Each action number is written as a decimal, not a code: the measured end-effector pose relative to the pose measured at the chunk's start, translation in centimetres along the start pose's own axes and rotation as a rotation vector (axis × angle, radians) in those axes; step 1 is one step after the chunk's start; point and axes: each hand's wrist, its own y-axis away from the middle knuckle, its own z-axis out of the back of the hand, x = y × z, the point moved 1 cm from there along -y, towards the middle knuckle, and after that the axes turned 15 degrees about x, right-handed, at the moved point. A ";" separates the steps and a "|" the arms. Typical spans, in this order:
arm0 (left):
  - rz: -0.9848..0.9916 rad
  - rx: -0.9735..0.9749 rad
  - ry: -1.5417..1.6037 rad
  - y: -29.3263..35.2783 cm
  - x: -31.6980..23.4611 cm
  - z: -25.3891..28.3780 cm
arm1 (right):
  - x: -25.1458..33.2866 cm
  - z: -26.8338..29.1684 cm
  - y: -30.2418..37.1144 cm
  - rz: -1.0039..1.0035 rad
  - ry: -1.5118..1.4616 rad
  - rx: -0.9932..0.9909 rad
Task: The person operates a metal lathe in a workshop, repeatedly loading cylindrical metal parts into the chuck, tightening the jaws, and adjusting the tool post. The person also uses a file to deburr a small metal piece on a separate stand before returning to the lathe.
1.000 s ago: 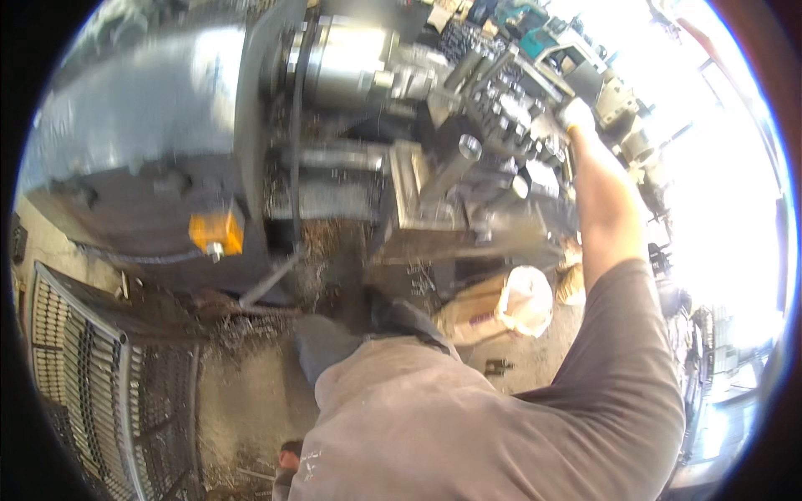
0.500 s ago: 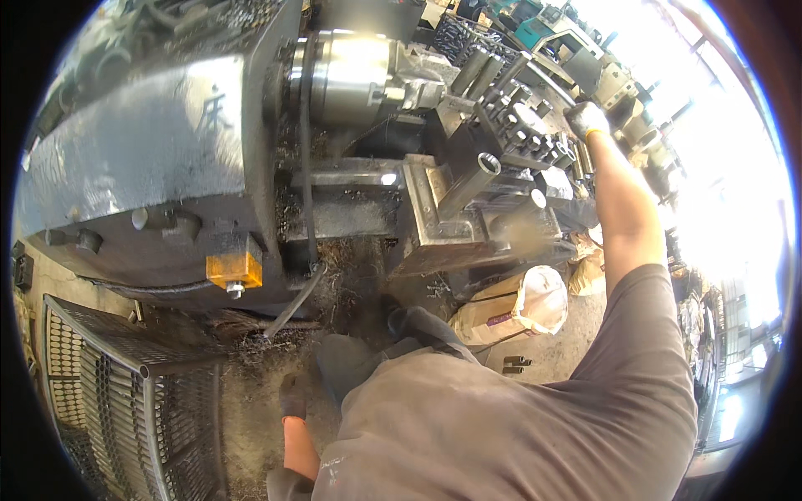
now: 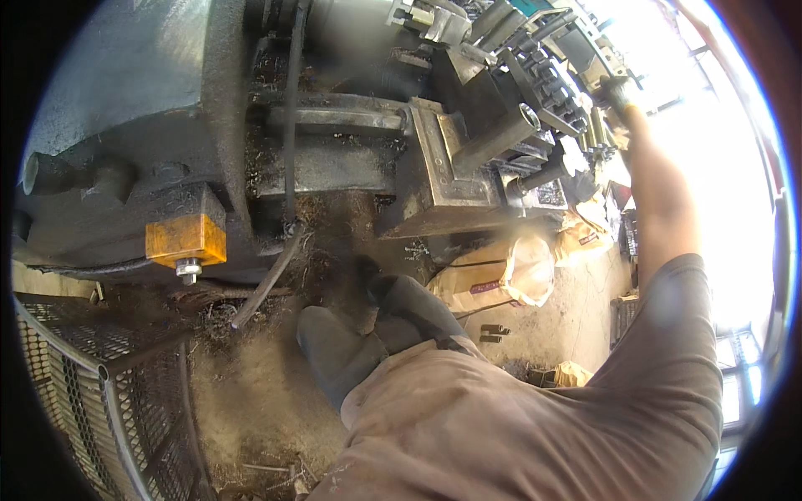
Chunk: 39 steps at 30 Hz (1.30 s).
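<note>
My right hand, in a dark-looking work glove, reaches far out at the upper right of the head view. Its fingers appear closed round the end of a metal lever beside the lathe's tool post, though bright light and blur hide the details. Several bolts stand up from that post. Left of it sits the lathe chuck, cut off by the upper edge. A hollow metal tube sticks up at a slant from the carriage. My left hand is out of sight.
An orange block with a bolt is fixed under the grey headstock. A black bar runs down to a slanted rod. A mesh cage stands at lower left. Open paper sacks and short dark tubes are on the floor.
The view has shifted, so the lathe sits higher and the headstock further left. My right arm is still stretched out to the upper right. My left hand has dropped out of view.
</note>
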 end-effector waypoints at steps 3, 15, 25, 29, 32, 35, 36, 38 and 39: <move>-0.040 -0.112 0.045 -4.3 -3.2 3.5 | -0.4 -1.1 -0.4 -0.015 -0.175 -0.131; -0.307 -0.586 1.045 0.8 -7.1 26.9 | 1.6 1.2 1.7 -0.203 -0.400 -0.041; -0.168 -0.515 0.685 -5.0 -2.5 20.1 | -3.1 -4.5 -5.9 -0.040 -0.057 -0.178; -0.066 -0.248 0.074 -2.5 -0.4 10.3 | -5.2 -6.3 -6.7 0.120 0.057 -0.090; -0.043 0.049 0.225 -3.2 0.6 3.1 | -4.5 -4.3 -4.3 0.057 -0.136 -0.022; -0.072 -0.107 0.261 -8.3 -0.4 5.3 | -2.2 -0.9 -0.7 -0.022 -0.419 -0.029; -0.086 -0.190 0.239 -8.5 -1.4 6.7 | -1.5 0.2 0.2 -0.036 -0.537 -0.012; -0.151 -0.381 0.168 -6.7 -2.0 12.1 | -0.3 0.4 2.0 -0.136 -0.755 0.076; -0.184 -0.400 0.085 -5.1 -2.9 15.9 | 0.6 0.9 1.9 -0.049 -0.474 0.066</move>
